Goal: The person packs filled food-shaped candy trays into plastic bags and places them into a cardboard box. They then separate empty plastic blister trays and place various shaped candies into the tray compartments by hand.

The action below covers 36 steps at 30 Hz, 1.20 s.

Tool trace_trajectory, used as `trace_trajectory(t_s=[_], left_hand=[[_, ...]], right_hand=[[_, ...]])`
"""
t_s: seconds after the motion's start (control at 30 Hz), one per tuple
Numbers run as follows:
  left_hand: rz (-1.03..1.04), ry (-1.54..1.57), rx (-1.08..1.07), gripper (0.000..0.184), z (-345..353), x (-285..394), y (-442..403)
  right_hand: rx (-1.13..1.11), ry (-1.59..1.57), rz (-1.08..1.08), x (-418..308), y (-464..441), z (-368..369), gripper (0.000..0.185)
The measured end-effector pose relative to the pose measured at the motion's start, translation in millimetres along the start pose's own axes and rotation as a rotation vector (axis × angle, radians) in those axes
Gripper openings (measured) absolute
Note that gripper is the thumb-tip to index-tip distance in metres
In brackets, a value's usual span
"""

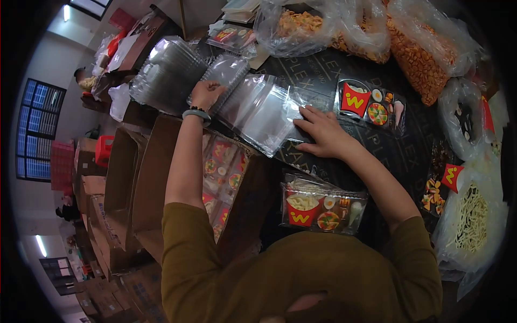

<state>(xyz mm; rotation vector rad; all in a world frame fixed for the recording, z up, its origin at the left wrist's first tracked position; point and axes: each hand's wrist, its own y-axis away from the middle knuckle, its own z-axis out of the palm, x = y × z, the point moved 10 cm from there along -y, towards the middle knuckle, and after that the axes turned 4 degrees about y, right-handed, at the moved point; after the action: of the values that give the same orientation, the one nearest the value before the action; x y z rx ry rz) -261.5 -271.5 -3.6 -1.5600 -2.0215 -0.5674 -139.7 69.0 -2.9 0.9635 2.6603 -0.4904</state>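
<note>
My left hand [207, 97], with a bracelet at the wrist, has its fingers curled around the near edge of a clear plastic tray [229, 70]. A tall stack of clear plastic trays [167, 75] stands beyond it. My right hand [323, 132] lies flat with fingers spread, its tips touching a pile of clear plastic bags [264, 113]. To the right lies a filled clear pack [371, 105] with a red fries carton and small toy foods. Another filled pack [323, 207] lies close to my body.
An open carton [156, 177] on the left holds several filled packs [221, 167]. Bags of orange pieces [420, 54] line the table's far side. A bag of pale strips [468, 220] sits at right, with a red carton [451, 176] beside it.
</note>
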Motion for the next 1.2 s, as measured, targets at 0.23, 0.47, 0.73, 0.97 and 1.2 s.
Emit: trace_trajectory(t_s=[0.23, 0.47, 0.73, 0.97, 1.2], left_hand=[[0.409, -0.562, 0.109, 0.030, 6.0, 56.1, 37.7], [0.805, -0.329, 0.428, 0.038, -63.4, 199.9, 113.0], [0.953, 0.045, -0.330, 0.032, 140.8, 316.9, 128.3], [1.016, -0.089, -0.195, 0.028, 241.0, 347.1, 104.6], [0.807, -0.021, 0.093, 0.045, 181.2, 281.1, 129.9]], right_hand=[[-0.122, 0.024, 0.036, 1.9, -4.6, 5.7, 0.065], [0.624, -0.094, -0.040, 17.3, 19.2, -100.0, 0.027], [0.888, -0.366, 0.522, 149.3, 153.0, -218.5, 0.034], [0.016, 0.356, 0.462, 120.9, 113.5, -132.6, 0.112], [-0.079, 0.363, 0.430, 145.4, 92.3, -106.4, 0.114]])
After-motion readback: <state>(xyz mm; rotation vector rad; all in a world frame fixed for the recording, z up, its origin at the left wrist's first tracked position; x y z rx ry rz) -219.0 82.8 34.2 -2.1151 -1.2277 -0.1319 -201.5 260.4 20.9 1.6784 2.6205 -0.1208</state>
